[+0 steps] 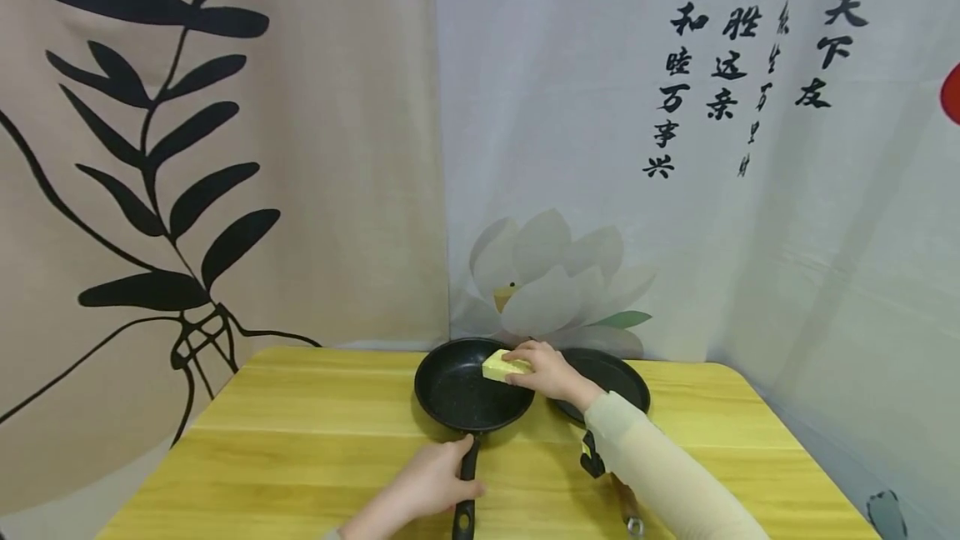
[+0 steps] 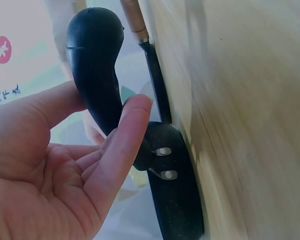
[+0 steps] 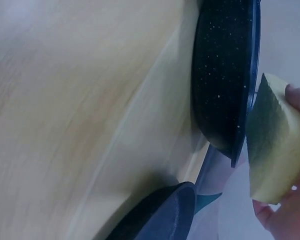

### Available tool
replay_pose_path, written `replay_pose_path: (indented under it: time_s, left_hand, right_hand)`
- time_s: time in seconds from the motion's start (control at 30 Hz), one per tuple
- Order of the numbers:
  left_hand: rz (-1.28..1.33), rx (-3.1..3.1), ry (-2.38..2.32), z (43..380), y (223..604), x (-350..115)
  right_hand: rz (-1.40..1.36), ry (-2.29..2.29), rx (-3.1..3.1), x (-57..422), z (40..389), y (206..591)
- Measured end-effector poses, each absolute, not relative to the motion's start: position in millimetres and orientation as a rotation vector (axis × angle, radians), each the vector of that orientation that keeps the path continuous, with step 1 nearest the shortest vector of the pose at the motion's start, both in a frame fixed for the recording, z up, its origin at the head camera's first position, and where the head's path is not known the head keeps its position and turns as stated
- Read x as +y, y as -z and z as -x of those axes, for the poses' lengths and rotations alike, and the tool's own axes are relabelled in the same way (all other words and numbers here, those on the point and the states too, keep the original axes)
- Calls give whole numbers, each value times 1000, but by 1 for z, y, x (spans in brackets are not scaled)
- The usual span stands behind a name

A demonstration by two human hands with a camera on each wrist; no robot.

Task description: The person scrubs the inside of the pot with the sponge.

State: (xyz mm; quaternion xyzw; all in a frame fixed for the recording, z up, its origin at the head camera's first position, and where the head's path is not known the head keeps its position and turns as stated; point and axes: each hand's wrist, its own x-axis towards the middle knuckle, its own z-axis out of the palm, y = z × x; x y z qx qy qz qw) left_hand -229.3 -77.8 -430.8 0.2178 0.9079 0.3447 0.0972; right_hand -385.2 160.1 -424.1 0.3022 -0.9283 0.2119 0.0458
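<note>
A black frying pan lies on the table near its back edge, its handle pointing toward me. My left hand holds that black handle, with the thumb on one side and the fingers on the other. Over the pan's right side, my right hand grips a sponge between thumb and fingers. The sponge is pale yellow with a dark green scouring face, which is turned toward the speckled pan wall in the right wrist view. Whether it touches the pan cannot be told.
A second, shallower black pan stands to the right, partly hidden by my right arm; its wooden handle points toward me. The yellow wood-grain table ends at a printed cloth backdrop close behind both pans.
</note>
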Motion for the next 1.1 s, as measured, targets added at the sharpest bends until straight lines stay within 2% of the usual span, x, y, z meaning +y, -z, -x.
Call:
replay_pose_path:
  time_s: [0.83, 0.97, 1.1]
  left_hand:
    - [-640, 2434, -1132, 227, 424, -86]
    - [-716, 2429, -1071, 244, 449, -91]
    - [-717, 2423, -1064, 274, 496, -97]
  right_hand:
    - [-1147, -728, -2908, 161, 384, 398]
    - [-1185, -671, -2965, 161, 384, 398]
    - [-1241, -596, -3003, 159, 383, 398]
